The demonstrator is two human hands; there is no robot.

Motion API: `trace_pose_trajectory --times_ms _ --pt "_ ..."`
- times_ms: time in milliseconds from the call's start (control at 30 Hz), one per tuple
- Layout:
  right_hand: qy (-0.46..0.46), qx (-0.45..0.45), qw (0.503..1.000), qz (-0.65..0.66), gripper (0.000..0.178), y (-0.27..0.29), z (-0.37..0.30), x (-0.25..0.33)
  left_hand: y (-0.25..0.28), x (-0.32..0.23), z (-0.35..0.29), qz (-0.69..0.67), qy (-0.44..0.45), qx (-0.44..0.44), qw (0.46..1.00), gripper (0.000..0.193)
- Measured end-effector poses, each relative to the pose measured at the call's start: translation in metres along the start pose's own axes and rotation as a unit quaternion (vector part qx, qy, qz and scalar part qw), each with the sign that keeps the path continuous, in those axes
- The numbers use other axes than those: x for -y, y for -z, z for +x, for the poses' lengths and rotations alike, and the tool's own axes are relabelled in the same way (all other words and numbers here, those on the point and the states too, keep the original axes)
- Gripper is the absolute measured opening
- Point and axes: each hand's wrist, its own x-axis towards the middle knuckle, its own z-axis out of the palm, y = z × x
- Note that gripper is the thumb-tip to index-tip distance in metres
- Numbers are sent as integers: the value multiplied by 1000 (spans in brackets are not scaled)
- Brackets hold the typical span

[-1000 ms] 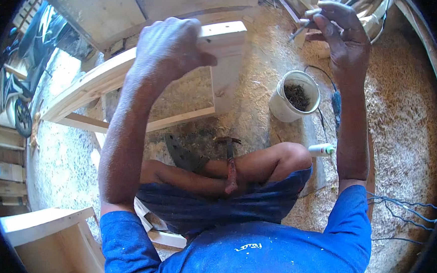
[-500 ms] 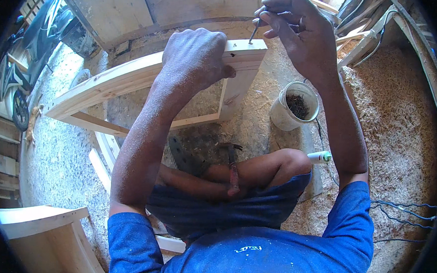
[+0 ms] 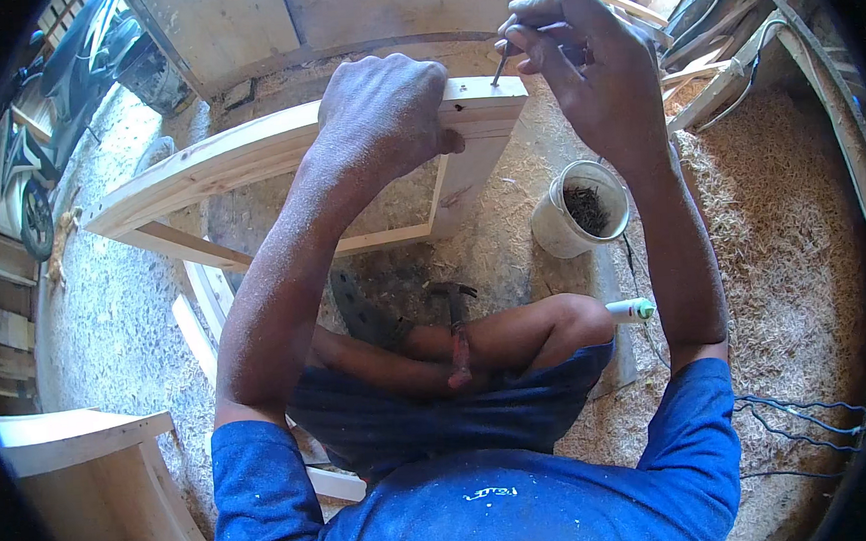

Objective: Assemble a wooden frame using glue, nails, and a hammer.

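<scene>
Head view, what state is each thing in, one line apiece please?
Wooden frame, held at its top rail by the left hand.
Thin rod, tilted, pinched in the right hand, tip at the frame.
Bucket, open, partly filled with dark pieces.
Hammer, unheld, lying across the crossed legs.
Bottle, green cap on, standing or lying unclear.

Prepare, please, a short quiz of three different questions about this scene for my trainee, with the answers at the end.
1. Which hand holds the thin rod at the end of the frame?
2. True or false: the hammer lies inside the bucket.
3. Where is the left hand?
A) On the bucket's rim
B) On the frame
C) On the hammer

Key:
1. The right hand.
2. False; its handle lies over the legs.
3. B
</scene>
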Motion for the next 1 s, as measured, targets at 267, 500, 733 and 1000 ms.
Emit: trace_pose_trajectory --times_ms 267,500,733,1000 --pt "-34 47 998 -35 5 12 16 18 4 -2 -1 -26 20 22 999 53" --pt "88 23 993 -69 14 -2 9 10 15 -7 5 -18 44 46 998 52" --pt "92 -249 964 16 12 -22 -23 -8 1 -2 27 -30 12 37 999 57" --pt "-417 466 775 -88 70 -167 -308 -28 -4 -2 36 -28 -19 26 999 54"
